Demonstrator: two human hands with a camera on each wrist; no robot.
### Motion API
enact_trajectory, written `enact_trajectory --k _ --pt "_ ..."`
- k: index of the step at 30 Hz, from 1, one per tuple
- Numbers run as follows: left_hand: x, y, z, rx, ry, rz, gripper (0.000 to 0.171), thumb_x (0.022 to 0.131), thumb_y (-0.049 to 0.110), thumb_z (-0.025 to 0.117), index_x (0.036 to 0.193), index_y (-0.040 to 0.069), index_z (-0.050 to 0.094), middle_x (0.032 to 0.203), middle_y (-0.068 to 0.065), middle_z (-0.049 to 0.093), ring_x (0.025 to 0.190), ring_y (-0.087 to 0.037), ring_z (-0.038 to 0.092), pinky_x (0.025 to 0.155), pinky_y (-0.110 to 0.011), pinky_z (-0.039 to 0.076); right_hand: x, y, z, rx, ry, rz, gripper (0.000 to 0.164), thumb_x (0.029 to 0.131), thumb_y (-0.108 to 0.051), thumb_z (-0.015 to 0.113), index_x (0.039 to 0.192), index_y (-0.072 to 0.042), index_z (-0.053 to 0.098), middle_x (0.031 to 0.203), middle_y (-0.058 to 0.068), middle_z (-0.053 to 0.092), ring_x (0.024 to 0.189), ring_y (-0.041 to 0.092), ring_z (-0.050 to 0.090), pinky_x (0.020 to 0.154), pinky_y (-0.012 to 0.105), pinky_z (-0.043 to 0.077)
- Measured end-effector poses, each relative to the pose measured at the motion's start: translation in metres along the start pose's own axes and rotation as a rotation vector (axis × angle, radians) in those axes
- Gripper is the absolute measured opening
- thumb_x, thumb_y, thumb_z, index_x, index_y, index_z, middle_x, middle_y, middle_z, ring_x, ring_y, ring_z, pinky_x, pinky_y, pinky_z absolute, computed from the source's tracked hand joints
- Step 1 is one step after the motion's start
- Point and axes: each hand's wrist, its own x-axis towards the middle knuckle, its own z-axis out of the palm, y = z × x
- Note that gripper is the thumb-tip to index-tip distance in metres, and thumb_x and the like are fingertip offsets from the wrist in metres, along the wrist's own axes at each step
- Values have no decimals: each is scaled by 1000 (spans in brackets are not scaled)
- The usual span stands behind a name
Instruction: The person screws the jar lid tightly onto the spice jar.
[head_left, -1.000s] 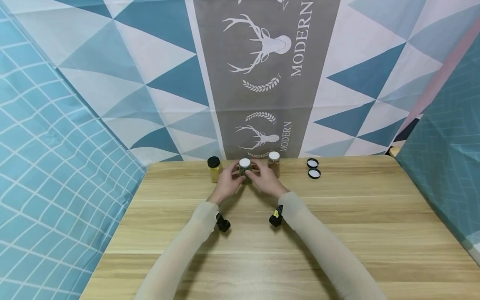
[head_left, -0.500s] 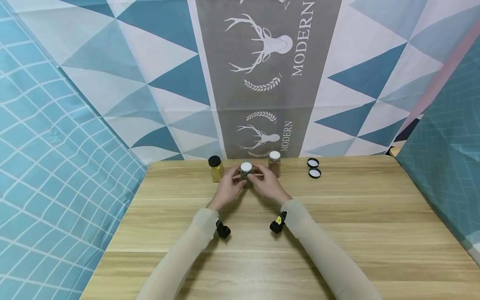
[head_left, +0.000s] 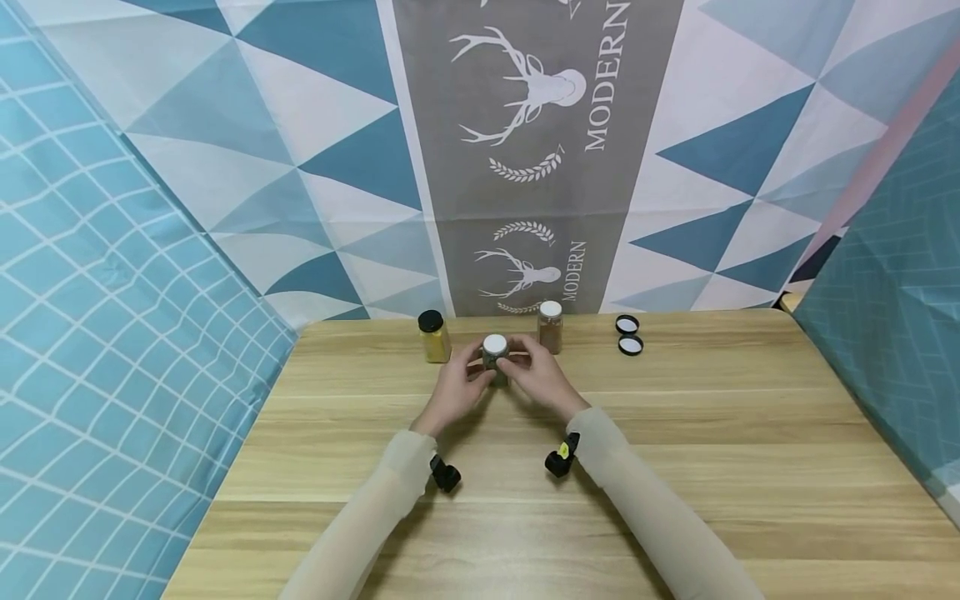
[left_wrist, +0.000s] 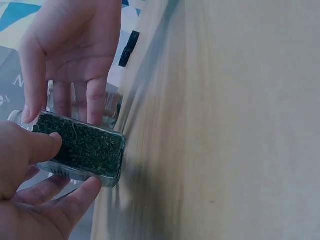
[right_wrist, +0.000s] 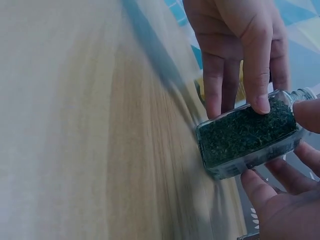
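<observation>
A square-sided glass jar of dried green herbs [head_left: 495,351] is held upright between both hands, its top white. My left hand [head_left: 457,388] grips it from the left, thumb on the near face of the herb jar [left_wrist: 82,145] and fingers round the back. From the other side my right hand [head_left: 542,381] pinches it too, with its thumb high near the neck, as the right wrist view shows on the jar [right_wrist: 245,135]. The jar's base is close over the wooden table [head_left: 495,517]. Left of the hands stands a jar of yellow contents [head_left: 435,340] with a black lid.
A jar of reddish-brown contents [head_left: 550,333] with a white top stands behind the right hand. Further right, two black lids, the far lid [head_left: 627,325] and the near lid [head_left: 631,345], lie with white insides up. Patterned fabric [head_left: 517,192] hangs along the table's back edge.
Both hands have drawn the herb jar from the back edge toward the person, slightly rightward. The other jars and the lids have stayed in place.
</observation>
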Motion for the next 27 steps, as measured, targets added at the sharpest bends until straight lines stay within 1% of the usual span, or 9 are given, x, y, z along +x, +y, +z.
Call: enact_trajectory --k 5,10,13,16,20,23,27 --pt "-8 0 0 -18 -2 4 59 97 -1 68 151 0 45 148 -22 55 134 -36 57 108 -41 55 -8 -4 0 36 -30 -20 45 100 -9 67 142 -2 54 139 21 59 130 37 59 116 46 48" --pt "-16 2 1 -36 -3 6 60 96 -2 69 151 0 46 147 -22 56 134 -37 57 109 -42 55 -14 -4 -1 31 -52 -26 46 100 -11 68 144 -3 54 139 19 59 132 36 57 117 47 47" --pt "-20 3 2 -34 -21 15 60 96 -1 70 151 -1 46 149 -22 54 134 -38 57 109 -43 54 -16 -3 -1 29 -61 -42 46 100 -10 68 143 -2 55 138 20 60 132 37 57 117 49 46" --pt "-21 3 2 -11 -42 15 60 95 2 72 150 -1 48 148 -21 55 132 -38 58 109 -44 54 -19 -5 -3 24 -73 -64 45 99 -8 69 142 -1 56 137 21 61 131 38 58 117 51 47" --pt "-22 0 1 29 -68 -7 59 93 3 75 147 0 52 144 -20 60 129 -36 62 108 -44 55 -23 -7 -5 25 -84 -84 45 98 -5 70 140 0 58 135 21 63 129 39 60 116 50 47" --pt "-22 -2 1 39 -82 -19 60 91 3 77 146 1 54 142 -19 62 127 -35 63 107 -43 56 -25 -7 -5 59 -84 -82 45 97 -3 70 139 1 58 136 23 62 128 41 60 116 51 48" --pt "-24 -3 0 28 -91 -21 60 89 1 78 145 1 55 140 -19 63 126 -35 64 106 -42 57 -29 -7 -6 117 -89 -67 48 95 -2 72 141 2 57 139 24 60 129 44 58 115 53 47"
